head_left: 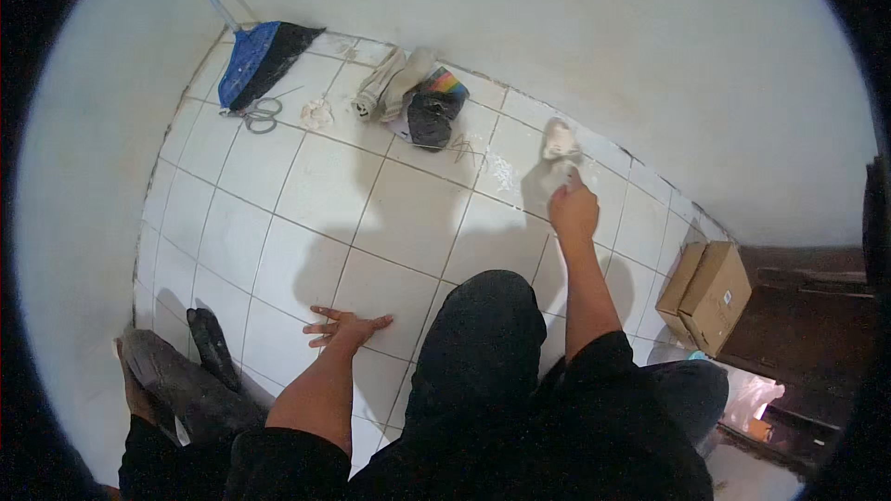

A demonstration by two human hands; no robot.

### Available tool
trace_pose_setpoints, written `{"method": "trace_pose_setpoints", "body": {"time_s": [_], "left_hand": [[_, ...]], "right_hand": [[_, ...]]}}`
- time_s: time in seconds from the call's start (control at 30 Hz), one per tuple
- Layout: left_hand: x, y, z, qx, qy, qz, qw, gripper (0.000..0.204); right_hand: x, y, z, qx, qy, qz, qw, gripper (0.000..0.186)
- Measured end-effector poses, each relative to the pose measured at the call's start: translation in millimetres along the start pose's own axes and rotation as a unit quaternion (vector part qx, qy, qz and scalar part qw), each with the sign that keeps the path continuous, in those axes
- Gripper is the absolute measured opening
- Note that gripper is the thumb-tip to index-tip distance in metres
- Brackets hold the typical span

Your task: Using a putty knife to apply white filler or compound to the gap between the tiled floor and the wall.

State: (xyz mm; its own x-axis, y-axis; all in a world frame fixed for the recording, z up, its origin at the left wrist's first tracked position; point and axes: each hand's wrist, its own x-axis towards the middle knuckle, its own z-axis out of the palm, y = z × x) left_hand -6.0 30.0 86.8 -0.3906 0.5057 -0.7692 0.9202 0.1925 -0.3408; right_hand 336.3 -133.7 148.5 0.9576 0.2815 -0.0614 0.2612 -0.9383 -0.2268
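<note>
Right hand [574, 211] grips a small pale, blurred object [560, 141]; left hand [345, 326] lies spread on tile floor [278, 213].

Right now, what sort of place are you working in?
Probably a small tiled room in a home, perhaps a utility corner. White floor tiles meet plain white walls, a blue broom and scissors lie in the corner, and a cardboard box sits by a dark doorway.

Glazed white floor tiles [306, 186] looked smooth and faintly glossy, with matt grout lines; at twelve o'clock lay metal scissors [263, 114], a blue plastic broom head [246, 60] and soft cloth bundles [408, 93]; at three o'clock, a matt cardboard box [710, 295].
</note>
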Motion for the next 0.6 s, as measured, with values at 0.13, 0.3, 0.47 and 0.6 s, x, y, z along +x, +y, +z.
{"method": "trace_pose_setpoints", "body": {"time_s": [0.13, 0.3, 0.47, 0.6], "left_hand": [[5, -7, -2, 0.003, -0.017, 0.024, 1.0, 0.158], [-13, -1, -11, 0.018, -0.027, 0.017, 0.999, 0.157], [-4, -1, -3, 0.013, -0.015, 0.012, 1.0, 0.158], [9, -4, 2, 0.035, -0.012, 0.028, 0.999, 0.159]], "right_hand": [[-1, 18, 1, -0.031, 0.004, 0.067, 0.997, 0.048], [1, 13, 29, -0.055, -0.023, 0.029, 0.998, 0.051], [-2, -38, 33, -0.035, -0.005, -0.043, 0.998, 0.053], [6, -41, 24, -0.031, -0.042, -0.051, 0.997, 0.046]]}}
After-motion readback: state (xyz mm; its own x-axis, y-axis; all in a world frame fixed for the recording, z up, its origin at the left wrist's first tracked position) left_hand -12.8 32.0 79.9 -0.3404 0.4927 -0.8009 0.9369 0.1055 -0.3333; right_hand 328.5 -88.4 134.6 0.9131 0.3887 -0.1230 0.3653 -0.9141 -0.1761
